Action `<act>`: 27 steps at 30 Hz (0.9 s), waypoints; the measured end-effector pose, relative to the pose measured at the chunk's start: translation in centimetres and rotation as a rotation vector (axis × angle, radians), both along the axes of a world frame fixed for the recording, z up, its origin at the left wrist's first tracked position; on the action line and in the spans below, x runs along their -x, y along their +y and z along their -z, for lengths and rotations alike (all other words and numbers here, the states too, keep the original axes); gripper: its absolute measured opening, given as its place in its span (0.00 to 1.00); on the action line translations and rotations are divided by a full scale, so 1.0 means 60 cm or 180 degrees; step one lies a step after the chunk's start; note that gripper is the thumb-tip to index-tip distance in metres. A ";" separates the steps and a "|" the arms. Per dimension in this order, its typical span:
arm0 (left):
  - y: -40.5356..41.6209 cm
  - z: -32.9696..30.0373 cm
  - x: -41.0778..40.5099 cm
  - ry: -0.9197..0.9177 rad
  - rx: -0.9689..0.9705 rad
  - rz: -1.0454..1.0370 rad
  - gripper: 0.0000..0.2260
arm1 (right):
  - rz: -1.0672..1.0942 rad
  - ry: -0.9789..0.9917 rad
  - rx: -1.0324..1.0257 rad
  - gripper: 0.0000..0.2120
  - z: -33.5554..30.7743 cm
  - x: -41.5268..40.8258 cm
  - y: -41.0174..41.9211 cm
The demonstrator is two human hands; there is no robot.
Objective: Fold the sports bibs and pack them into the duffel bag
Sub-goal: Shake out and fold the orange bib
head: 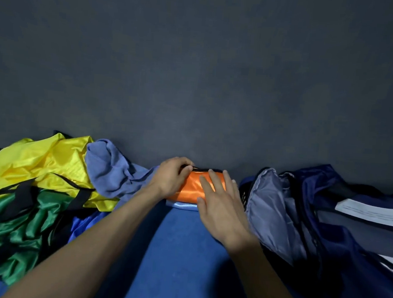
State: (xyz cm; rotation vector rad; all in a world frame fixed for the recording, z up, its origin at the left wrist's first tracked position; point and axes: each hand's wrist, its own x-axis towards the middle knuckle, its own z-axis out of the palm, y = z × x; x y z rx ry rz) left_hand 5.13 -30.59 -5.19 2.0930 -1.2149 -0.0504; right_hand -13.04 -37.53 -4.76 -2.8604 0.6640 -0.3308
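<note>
We are working over a blue surface (179,252), with a dark grey wall (196,67) rising behind it. Our landmark is the orange bib (191,187), folded into a small bundle with a black trim along its far edge, and it is lying at the far edge of the blue surface against the wall. It is sitting on top of a folded light blue bib (182,205), whose near edge is peeking out just below it.

Our left hand (169,178) is gripping the left end of the orange bib, with the fingers curling over its far trim. Our right hand (220,208) is lying on the right part of the orange bib with its fingers straight and spread, pressing the cloth flat.

To the right of the orange bib, just beside it, the navy duffel bag (325,227) is lying open, showing its grey lining; a white sheet (370,212) is resting farther right on the bag.

To the left of the orange bib, a loose heap of unfolded cloth is waiting: a lavender-blue bib (110,168) nearest, then a yellow bib (45,161), and a green bib (17,229) with black straps nearer to us.
</note>
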 end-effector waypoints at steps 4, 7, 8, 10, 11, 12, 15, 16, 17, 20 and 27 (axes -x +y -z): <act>-0.017 -0.006 0.019 -0.0026 0.0275 -0.0043 0.06 | 0.0171 0.0088 0.0047 0.29 0.012 -0.016 -0.006; -0.015 0.001 0.021 -0.0132 0.0327 -0.0147 0.03 | 0.0230 0.0133 -0.0076 0.28 0.020 -0.021 -0.010; -0.009 0.002 0.018 -0.0220 0.0312 -0.0227 0.04 | 0.0228 0.0147 -0.0135 0.28 0.022 -0.021 -0.011; 0.003 -0.002 0.014 -0.0783 0.0303 -0.0458 0.07 | 0.0223 0.0179 -0.0222 0.28 0.026 -0.021 -0.011; 0.010 -0.006 0.016 -0.1120 0.0348 -0.0458 0.08 | 0.0225 0.0186 -0.0244 0.28 0.026 -0.022 -0.012; 0.017 -0.009 0.024 -0.1367 0.0394 -0.0307 0.11 | 0.0233 0.0186 -0.0249 0.28 0.027 -0.023 -0.012; 0.036 0.014 0.053 -0.1608 0.0046 0.0390 0.18 | 0.0259 0.0174 -0.0270 0.26 0.028 -0.026 -0.016; 0.042 0.033 0.057 -0.1547 -0.0141 0.0414 0.20 | 0.0271 0.0168 -0.0305 0.26 0.029 -0.025 -0.017; 0.048 0.051 0.057 -0.1447 -0.0279 0.0342 0.22 | 0.0283 0.0161 -0.0360 0.26 0.029 -0.024 -0.018; 0.048 0.069 0.047 -0.1222 -0.0379 0.0121 0.24 | 0.0347 0.0106 -0.0519 0.27 0.029 -0.025 -0.020; 0.031 0.062 0.041 -0.0429 -0.0353 -0.0162 0.29 | 0.0373 0.0053 -0.0412 0.26 0.033 -0.032 -0.021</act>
